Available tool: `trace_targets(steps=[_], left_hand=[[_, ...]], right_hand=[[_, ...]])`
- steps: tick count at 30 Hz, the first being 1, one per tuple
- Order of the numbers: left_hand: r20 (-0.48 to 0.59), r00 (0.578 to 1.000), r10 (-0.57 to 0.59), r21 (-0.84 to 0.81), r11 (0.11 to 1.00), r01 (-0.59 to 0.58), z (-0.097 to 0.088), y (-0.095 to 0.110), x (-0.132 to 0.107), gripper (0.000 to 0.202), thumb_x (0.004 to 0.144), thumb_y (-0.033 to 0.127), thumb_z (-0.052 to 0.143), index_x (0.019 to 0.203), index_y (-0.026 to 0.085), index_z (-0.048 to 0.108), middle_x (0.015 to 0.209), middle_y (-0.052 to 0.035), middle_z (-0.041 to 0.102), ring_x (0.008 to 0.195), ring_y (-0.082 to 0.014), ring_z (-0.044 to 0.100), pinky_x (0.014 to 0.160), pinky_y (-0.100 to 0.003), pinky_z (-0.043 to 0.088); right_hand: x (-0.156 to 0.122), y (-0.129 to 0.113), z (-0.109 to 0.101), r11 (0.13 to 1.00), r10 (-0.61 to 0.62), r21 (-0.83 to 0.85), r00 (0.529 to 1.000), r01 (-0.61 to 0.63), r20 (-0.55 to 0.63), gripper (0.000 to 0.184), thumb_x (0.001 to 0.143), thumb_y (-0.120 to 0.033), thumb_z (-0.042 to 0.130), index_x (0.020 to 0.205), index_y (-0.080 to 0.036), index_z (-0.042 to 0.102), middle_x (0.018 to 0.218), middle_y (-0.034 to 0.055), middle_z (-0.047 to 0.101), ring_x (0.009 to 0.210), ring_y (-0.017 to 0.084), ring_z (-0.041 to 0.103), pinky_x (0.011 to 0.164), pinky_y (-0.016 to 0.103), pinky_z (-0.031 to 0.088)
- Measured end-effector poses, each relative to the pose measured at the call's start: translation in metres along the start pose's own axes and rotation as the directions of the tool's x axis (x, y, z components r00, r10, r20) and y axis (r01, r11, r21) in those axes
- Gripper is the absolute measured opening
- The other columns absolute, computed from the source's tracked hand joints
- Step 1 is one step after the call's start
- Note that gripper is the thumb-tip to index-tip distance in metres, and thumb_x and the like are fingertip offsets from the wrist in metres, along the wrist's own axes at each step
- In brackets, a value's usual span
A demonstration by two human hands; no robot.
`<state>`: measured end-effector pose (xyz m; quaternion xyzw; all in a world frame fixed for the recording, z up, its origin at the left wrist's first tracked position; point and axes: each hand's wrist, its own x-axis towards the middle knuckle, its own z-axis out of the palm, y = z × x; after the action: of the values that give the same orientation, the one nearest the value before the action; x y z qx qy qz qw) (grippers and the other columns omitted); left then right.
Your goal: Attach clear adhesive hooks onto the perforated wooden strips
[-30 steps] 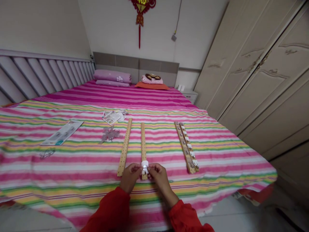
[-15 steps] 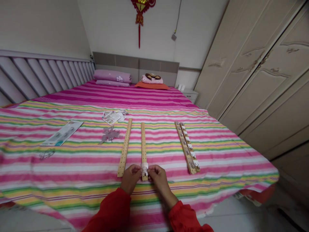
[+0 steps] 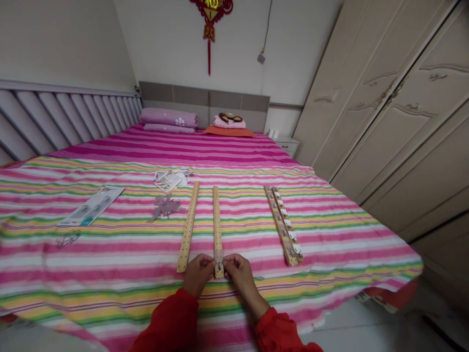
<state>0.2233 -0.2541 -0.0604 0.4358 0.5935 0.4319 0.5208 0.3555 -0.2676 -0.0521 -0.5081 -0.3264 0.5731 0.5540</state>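
Both my hands meet at the near end of the middle wooden strip (image 3: pixel 217 222), a long perforated slat lying on the striped bedspread (image 3: pixel 330 234). My left hand (image 3: pixel 197 274) and my right hand (image 3: pixel 238 271) pinch a small clear hook (image 3: pixel 219 260) from either side, pressing it onto the strip's end. A second bare perforated strip (image 3: pixel 188 226) lies just to the left. To the right, a pair of strips (image 3: pixel 283 224) carries several white hooks along its length.
Loose clear hooks (image 3: pixel 164 206) and opened packets (image 3: pixel 169 178) lie beyond the strips. A flat printed card (image 3: pixel 91 206) and another clear piece (image 3: pixel 68 238) rest at the left. Pillows (image 3: pixel 168 119) sit at the headboard. A cream wardrobe (image 3: pixel 395 112) stands at the right.
The hook looked white and stood above the strip a second ago; now it sits lower on the strip's end, mostly covered by my fingertips. The view tipped slightly downward.
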Motion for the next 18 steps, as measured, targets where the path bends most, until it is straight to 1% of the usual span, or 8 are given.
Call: trace_targets(steps=[4, 5, 7, 9, 11, 13, 16, 18], left_hand=[[-0.004, 0.999, -0.043, 0.008, 0.999, 0.043, -0.002, 0.007, -0.003, 0.036, 0.056, 0.047, 0.07, 0.072, 0.016, 0.058, 0.06, -0.0001, 0.064, 0.056, -0.0141, 0.06, 0.05, -0.023, 0.046], [0.006, 0.998, -0.063, 0.014, 0.998, 0.063, -0.003, 0.011, -0.003, 0.037, 0.058, 0.049, 0.069, 0.073, 0.016, 0.059, 0.062, -0.0011, 0.066, 0.059, -0.0154, 0.062, 0.052, -0.024, 0.047], [0.041, 0.994, -0.097, 0.031, 0.995, 0.096, -0.004, 0.018, -0.002, 0.037, 0.062, 0.052, 0.066, 0.072, 0.017, 0.06, 0.064, -0.0026, 0.067, 0.063, -0.0175, 0.065, 0.055, -0.026, 0.049], [0.073, 0.99, -0.125, 0.051, 0.991, 0.121, -0.003, 0.026, 0.0, 0.037, 0.066, 0.053, 0.064, 0.068, 0.017, 0.06, 0.062, -0.0027, 0.066, 0.061, -0.0178, 0.064, 0.055, -0.027, 0.05], [0.086, 0.985, -0.149, 0.058, 0.988, 0.144, -0.001, 0.031, 0.004, 0.037, 0.065, 0.053, 0.066, 0.064, 0.017, 0.059, 0.058, -0.0019, 0.064, 0.056, -0.0171, 0.063, 0.054, -0.028, 0.05], [0.099, 0.98, -0.173, 0.053, 0.984, 0.169, 0.002, 0.034, 0.007, 0.037, 0.063, 0.053, 0.068, 0.061, 0.017, 0.057, 0.054, -0.0008, 0.061, 0.052, -0.0164, 0.061, 0.052, -0.028, 0.049], [0.121, 0.972, -0.2, 0.07, 0.979, 0.192, 0.004, 0.033, 0.012, 0.039, 0.061, 0.054, 0.069, 0.055, 0.018, 0.054, 0.048, 0.0006, 0.057, 0.046, -0.015, 0.056, 0.047, -0.027, 0.045], [0.112, 0.975, -0.19, 0.104, 0.978, 0.178, 0.005, 0.03, 0.015, 0.04, 0.061, 0.054, 0.069, 0.052, 0.019, 0.052, 0.044, 0.0016, 0.054, 0.043, -0.0138, 0.053, 0.044, -0.025, 0.042]], right_hand=[[-0.005, 0.0, -0.002, 0.999, -0.011, -0.04, 1.0, 0.011, -0.001, 0.037, 0.054, -0.049, 0.077, 0.061, -0.016, 0.061, 0.041, -0.0036, 0.056, 0.036, 0.009, 0.047, 0.038, 0.02, 0.034], [-0.006, 0.0, -0.002, 0.998, 0.003, -0.058, 1.0, -0.003, 0.003, 0.038, 0.056, -0.051, 0.075, 0.061, -0.016, 0.061, 0.04, -0.0035, 0.056, 0.036, 0.009, 0.047, 0.037, 0.02, 0.034], [-0.009, 0.002, -0.003, 0.994, 0.071, -0.088, 0.997, -0.07, 0.007, 0.042, 0.058, -0.056, 0.073, 0.059, -0.016, 0.059, 0.038, -0.0034, 0.054, 0.034, 0.01, 0.047, 0.036, 0.02, 0.033], [-0.011, 0.004, -0.002, 0.985, 0.154, -0.08, 0.988, -0.152, 0.02, 0.045, 0.057, -0.059, 0.072, 0.057, -0.016, 0.058, 0.038, -0.0024, 0.055, 0.033, 0.01, 0.05, 0.035, 0.02, 0.034], [-0.011, 0.005, 0.0, 0.978, 0.209, -0.03, 0.977, -0.208, 0.042, 0.046, 0.055, -0.059, 0.072, 0.057, -0.015, 0.058, 0.043, -0.0002, 0.059, 0.034, 0.01, 0.052, 0.035, 0.02, 0.036], [-0.011, 0.006, 0.002, 0.972, 0.231, 0.028, 0.971, -0.233, 0.061, 0.045, 0.053, -0.056, 0.074, 0.058, -0.014, 0.059, 0.046, 0.0016, 0.061, 0.034, 0.01, 0.052, 0.035, 0.019, 0.037], [-0.011, 0.005, 0.004, 0.965, 0.246, 0.08, 0.967, -0.25, 0.063, 0.041, 0.052, -0.05, 0.076, 0.057, -0.013, 0.059, 0.045, 0.0021, 0.061, 0.033, 0.009, 0.051, 0.034, 0.018, 0.036], [-0.01, 0.006, 0.004, 0.963, 0.248, 0.097, 0.967, -0.253, 0.062, 0.039, 0.051, -0.047, 0.076, 0.056, -0.014, 0.058, 0.044, 0.0018, 0.061, 0.032, 0.008, 0.049, 0.034, 0.018, 0.035]])
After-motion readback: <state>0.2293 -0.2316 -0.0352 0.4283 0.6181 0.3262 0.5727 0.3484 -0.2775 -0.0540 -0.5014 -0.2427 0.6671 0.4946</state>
